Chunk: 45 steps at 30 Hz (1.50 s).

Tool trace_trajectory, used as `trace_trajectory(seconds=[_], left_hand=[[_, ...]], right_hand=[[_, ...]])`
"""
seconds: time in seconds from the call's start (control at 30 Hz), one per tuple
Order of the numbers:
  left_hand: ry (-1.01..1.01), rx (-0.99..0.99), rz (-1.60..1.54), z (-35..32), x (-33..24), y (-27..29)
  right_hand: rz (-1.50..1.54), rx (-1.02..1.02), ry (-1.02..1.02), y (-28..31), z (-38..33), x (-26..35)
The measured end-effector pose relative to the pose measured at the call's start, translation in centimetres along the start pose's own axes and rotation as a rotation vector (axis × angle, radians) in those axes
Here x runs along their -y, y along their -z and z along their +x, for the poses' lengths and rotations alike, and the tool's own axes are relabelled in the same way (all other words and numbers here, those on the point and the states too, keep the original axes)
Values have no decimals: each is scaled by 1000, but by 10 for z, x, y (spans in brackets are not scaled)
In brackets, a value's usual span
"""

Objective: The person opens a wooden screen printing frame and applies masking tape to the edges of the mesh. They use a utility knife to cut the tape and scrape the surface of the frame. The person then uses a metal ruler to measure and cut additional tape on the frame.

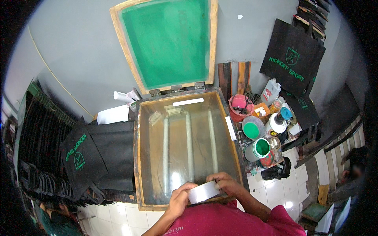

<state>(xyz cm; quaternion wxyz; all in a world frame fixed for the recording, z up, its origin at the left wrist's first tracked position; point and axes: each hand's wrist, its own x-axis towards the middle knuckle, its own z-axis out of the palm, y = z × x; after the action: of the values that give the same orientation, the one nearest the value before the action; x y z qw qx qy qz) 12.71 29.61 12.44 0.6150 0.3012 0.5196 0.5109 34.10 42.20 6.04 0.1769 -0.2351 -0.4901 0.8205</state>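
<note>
A wide roll of white tape (204, 192) is held between both hands, above the near edge of a glass-topped printing table (177, 141). My left hand (180, 198) grips the roll's left side, fingers closed. On its right side, my right hand (227, 184) pinches the roll near the upper rim; the fingertips are partly hidden. Two short white strips stick to the glass: one strip (188, 102) near the far edge, another strip (230, 128) along the right edge. Hinged at the back, a wooden screen-printing frame (167, 43) with green mesh stands raised against the wall.
Black printed bags (114, 153) lie left of the table beside a rack of stacked bags (39, 145). At right, a side table holds a green ink tub (258, 149), a grey bowl (252, 128), a red basket (240, 108) and bottles. More black bags (289, 55) hang on the wall.
</note>
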Motion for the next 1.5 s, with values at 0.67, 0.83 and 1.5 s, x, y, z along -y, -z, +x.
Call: trace_trajectory(seconds=[0.67, 0.83, 1.5], left_hand=[[-4, 61, -229, 1, -8, -5], [-57, 101, -237, 5, -10, -6], [-550, 60, 537, 7, -41, 18]], right_hand=[[57, 22, 17, 6, 4, -14], [162, 17, -2, 4, 3, -12], [322, 13, -39, 21, 5, -24]])
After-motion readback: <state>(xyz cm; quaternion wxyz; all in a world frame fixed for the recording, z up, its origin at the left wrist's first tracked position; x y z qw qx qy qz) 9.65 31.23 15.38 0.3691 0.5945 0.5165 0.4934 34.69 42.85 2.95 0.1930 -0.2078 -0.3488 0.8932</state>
